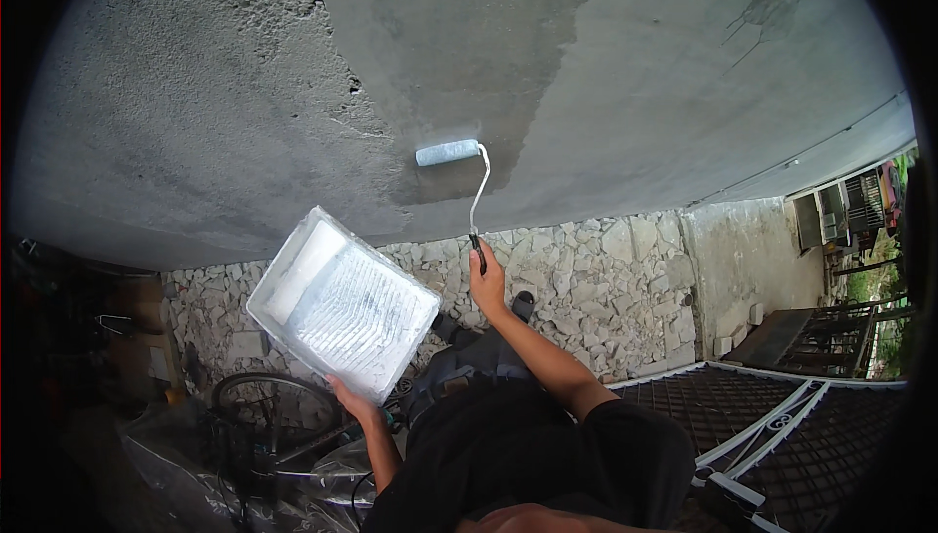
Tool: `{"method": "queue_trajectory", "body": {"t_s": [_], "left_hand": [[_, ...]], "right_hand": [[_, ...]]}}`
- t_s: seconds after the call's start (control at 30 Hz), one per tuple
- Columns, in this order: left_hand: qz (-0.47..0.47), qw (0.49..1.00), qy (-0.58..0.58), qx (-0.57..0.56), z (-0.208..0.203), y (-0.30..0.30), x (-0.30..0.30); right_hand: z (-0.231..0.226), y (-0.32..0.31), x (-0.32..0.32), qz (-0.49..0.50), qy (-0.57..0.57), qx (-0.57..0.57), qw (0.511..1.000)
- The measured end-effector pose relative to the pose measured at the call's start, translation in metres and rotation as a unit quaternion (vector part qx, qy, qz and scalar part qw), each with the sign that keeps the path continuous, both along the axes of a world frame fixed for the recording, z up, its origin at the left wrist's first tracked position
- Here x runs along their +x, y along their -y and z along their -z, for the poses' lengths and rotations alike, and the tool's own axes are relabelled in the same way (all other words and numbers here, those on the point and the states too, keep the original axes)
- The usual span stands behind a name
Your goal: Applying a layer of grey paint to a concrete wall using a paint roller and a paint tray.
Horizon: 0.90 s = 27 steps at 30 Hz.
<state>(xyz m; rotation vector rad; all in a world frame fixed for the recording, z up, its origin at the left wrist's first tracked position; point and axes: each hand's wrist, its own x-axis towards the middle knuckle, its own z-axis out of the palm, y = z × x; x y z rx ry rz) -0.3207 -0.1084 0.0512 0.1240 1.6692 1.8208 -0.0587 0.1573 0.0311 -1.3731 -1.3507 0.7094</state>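
Surroundings, as logged from my remote feed

Item: broken pale-grey stone rubble, loose and angular, a wide band across the ground. Item: flat grey concrete slab, adjoining the rubble's right edge. Items: two small pale rectangular blocks, near each other at the slab's lower border. Item: white-framed metal gate with dark diagonal lattice, scroll ornament included, lower right. Item: thin black bicycle wheel, lower left. Item: crumpled clear plastic sheeting, near the wheel. Item: bright green foliage, far right. I see the far-left clutter too darkly to catalogue.
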Motion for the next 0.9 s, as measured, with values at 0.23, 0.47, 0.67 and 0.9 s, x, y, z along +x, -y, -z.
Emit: {"method": "queue_trajectory", "body": {"t_s": [0.23, 0.47, 0.67, 0.9], "left_hand": [[0.007, 1.000, 0.021, 0.000, -0.022, -0.017, 0.012], [-0.019, 0.999, 0.016, -0.023, -0.004, -0.013, 0.010], [-0.017, 1.000, 0.007, -0.020, -0.015, -0.011, 0.019], [-0.042, 0.999, 0.013, -0.015, -0.019, -0.009, 0.021]], "right_hand": [[-0.190, -0.066, -0.038, -0.078, -0.066, 0.064, 0.993], [-0.144, -0.066, -0.042, -0.055, -0.028, 0.075, 0.995], [0.017, -0.012, 0.020, -0.024, 0.071, -0.002, 0.997], [0.013, -0.001, 0.041, -0.031, 0.065, -0.048, 0.996]]}}
